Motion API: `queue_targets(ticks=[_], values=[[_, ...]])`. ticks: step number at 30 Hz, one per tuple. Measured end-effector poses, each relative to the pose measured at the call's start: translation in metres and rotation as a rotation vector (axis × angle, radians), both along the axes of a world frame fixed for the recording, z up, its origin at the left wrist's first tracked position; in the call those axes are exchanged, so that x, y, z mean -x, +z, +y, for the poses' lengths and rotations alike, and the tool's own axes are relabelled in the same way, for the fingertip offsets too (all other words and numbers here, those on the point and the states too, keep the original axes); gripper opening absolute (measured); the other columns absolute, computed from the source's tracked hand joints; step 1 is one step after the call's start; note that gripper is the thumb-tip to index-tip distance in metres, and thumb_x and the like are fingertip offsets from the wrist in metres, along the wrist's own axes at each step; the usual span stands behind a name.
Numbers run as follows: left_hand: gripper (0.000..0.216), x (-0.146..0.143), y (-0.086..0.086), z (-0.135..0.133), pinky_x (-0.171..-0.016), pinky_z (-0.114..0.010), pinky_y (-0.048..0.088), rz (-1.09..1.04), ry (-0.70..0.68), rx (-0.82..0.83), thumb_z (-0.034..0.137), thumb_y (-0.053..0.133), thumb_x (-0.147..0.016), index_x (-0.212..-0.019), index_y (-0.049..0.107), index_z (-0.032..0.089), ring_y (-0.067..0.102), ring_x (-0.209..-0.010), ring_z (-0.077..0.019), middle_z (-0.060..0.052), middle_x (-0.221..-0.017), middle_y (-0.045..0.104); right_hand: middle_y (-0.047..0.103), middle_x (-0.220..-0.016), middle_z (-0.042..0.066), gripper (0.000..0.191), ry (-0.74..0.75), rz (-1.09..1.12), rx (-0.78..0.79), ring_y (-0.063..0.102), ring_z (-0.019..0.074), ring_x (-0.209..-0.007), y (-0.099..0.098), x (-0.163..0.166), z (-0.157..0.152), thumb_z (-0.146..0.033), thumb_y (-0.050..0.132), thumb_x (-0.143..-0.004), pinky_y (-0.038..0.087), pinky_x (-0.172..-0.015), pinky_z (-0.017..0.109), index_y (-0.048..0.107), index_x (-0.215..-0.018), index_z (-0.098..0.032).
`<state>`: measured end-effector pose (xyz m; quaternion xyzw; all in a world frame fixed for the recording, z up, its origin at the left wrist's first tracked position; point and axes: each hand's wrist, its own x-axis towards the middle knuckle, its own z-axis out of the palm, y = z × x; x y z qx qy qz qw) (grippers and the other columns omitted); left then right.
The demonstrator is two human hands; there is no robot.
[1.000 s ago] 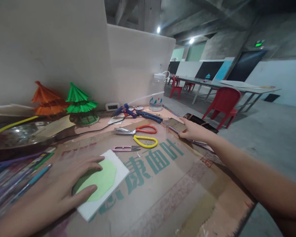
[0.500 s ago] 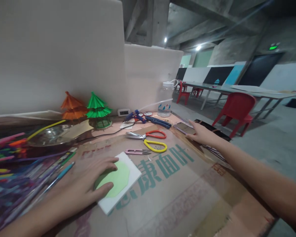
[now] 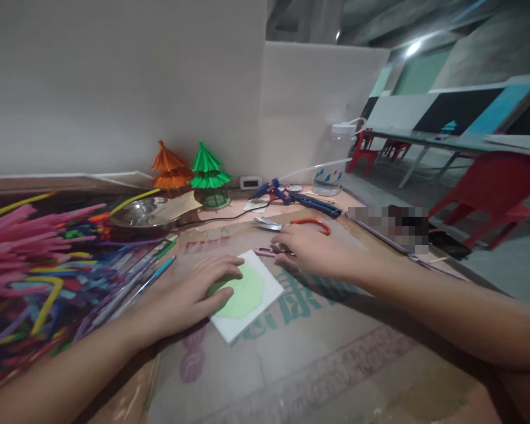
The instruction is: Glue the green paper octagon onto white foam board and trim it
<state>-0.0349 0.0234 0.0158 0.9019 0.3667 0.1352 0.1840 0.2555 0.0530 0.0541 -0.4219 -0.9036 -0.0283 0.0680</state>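
My left hand (image 3: pixel 203 288) lies over a white foam square (image 3: pixel 265 291) with a pale green many-sided sheet (image 3: pixel 247 294) on top. Its fingers and thumb are apart, resting on the sheet and foam. My right hand (image 3: pixel 302 250) is low over the cardboard at a pair of pink thread snips (image 3: pixel 265 252). Thumb and fingers stand apart on either side of the snips, whose blade end is mostly hidden. Just behind that hand are scissors with a red handle loop (image 3: pixel 313 224); their yellow loop is covered by the hand.
Colourful pipe cleaners (image 3: pixel 35 259) and a pen (image 3: pixel 159 274) lie at left, with a metal bowl (image 3: pixel 135 215). Orange (image 3: pixel 170 168) and green (image 3: pixel 209 171) paper towers, a glue gun (image 3: pixel 271 191), pliers (image 3: pixel 315 203) and a bottle (image 3: pixel 333 159) stand behind. A red chair (image 3: pixel 503 188) is right.
My right hand has left the phone at the right edge and come left to the thread snips. My left hand stays on the foam square. The camera view has turned left.
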Motion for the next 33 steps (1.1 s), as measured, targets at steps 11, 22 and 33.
queue_targets(ticks=[11, 22, 33], values=[[0.036, 0.003, -0.005, 0.009, -0.124, -0.047, 0.029, -0.040, -0.075, 0.045, 0.037, 0.040, -0.106, -0.132, 0.061, 0.024, 0.039, -0.149, -0.0248, -0.005, -0.160, 0.048, 0.072, -0.091, 0.012, 0.031, -0.026, 0.265, -0.104, 0.066, 0.0233, -0.081, -0.031, 0.007, 0.011, -0.025, 0.040, -0.103, 0.047, -0.072, 0.033, 0.068, -0.104, -0.013], [0.043, 0.001, -0.009, 0.012, -0.125, -0.045, 0.028, -0.030, -0.083, 0.008, 0.038, 0.040, -0.107, -0.145, 0.053, 0.025, 0.040, -0.149, -0.0234, -0.004, -0.160, 0.047, 0.066, -0.091, 0.008, 0.027, 0.300, 0.362, -0.050, 0.059, 0.0181, -0.080, -0.043, 0.032, -0.016, -0.024, 0.041, -0.106, 0.043, -0.070, 0.029, 0.067, -0.100, -0.016], [0.038, 0.000, -0.006, 0.013, -0.123, -0.043, 0.031, -0.011, -0.104, -0.019, 0.029, 0.039, -0.105, -0.137, 0.058, 0.020, 0.044, -0.146, -0.0235, -0.007, -0.158, 0.049, 0.071, -0.095, 0.008, 0.024, 0.510, 0.342, -0.077, 0.062, 0.0196, -0.089, -0.043, 0.036, -0.006, -0.020, 0.050, -0.104, 0.045, -0.077, 0.031, 0.074, -0.106, -0.019]])
